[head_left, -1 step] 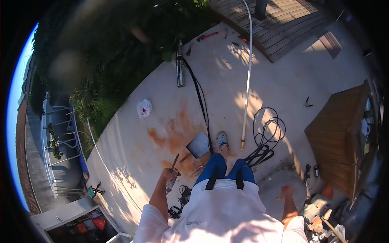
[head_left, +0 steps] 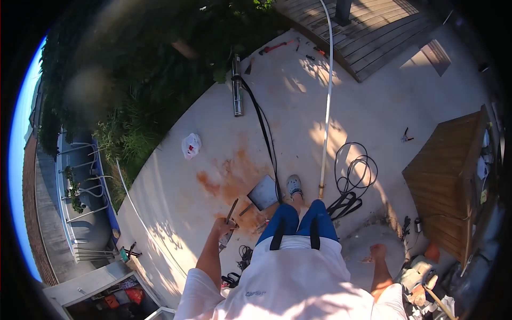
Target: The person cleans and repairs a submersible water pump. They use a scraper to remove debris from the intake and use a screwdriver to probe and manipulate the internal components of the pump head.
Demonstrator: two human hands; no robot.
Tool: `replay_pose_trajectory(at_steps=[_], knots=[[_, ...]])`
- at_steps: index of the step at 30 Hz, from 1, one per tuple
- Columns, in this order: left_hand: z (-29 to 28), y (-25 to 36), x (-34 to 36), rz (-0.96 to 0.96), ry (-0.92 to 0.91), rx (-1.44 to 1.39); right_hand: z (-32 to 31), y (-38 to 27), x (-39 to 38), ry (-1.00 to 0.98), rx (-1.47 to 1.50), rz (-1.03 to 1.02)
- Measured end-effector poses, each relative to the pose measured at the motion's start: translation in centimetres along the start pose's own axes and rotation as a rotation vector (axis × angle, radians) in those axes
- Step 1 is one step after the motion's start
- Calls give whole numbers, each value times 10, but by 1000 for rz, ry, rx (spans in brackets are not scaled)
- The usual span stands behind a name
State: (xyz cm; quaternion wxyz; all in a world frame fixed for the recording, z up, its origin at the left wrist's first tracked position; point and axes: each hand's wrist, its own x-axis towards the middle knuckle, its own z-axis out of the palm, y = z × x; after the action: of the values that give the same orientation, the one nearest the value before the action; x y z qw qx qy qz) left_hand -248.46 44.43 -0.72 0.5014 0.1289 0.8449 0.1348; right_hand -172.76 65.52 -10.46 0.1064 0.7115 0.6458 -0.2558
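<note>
My left hand (head_left: 223,226) is closed on a thin dark bar (head_left: 232,209) that points upward, with a greyish object hanging just below it, too small to make out. Beyond it a square metal plate (head_left: 262,191) lies on rust-stained concrete near my foot (head_left: 294,184). My right hand (head_left: 377,250) hangs at my side with fingers curled and nothing visible in it, above a round concrete patch. A long white pipe (head_left: 325,126) lies ahead, its near end by my knee. Coiled black cable (head_left: 352,178) is beside it.
A steel cylinder (head_left: 238,98) with black cable lies by plants. A white bag (head_left: 191,145), red wrench (head_left: 272,47) and pliers (head_left: 407,136) are on the concrete. A wooden deck (head_left: 365,40) is ahead, a wooden box (head_left: 437,186) right, an open compartment (head_left: 74,312) lower left.
The whole view has shifted slightly, so the ground things sit a little lower and further right. Both hands look much the same.
</note>
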Motion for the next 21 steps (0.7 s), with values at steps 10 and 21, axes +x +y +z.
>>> replay_pose_trajectory(at_steps=[10, 21], knots=[[-129, 304, 151, 147, 23, 418, -80, -251, 207, -98, 388, 165], [-171, 539, 352, -63, -52, 377, -184, -552, 591, -75, 600, -61]])
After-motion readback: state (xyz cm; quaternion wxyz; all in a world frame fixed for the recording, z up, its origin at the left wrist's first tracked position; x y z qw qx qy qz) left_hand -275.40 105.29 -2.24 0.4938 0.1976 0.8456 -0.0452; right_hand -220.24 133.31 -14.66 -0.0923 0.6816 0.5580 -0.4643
